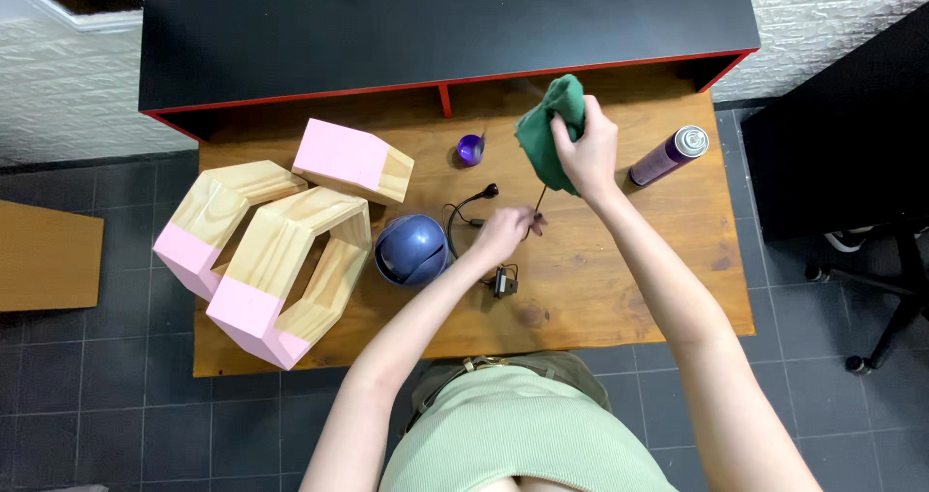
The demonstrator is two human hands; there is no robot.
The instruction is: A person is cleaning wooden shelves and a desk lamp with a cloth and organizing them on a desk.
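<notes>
My right hand (585,153) is closed round a bunched green cloth (550,129) over the far-middle of the wooden desk (619,289), left hand (505,233) pinching a thin dark cable (463,211) nr the blue helmet (410,249), w/ purple spray can (670,155) lying to the right.

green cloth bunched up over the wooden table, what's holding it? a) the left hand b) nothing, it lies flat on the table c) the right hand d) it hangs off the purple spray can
c: the right hand grips the bunched green cloth above the wooden table, while the left hand pinches a thin black cable.
</notes>
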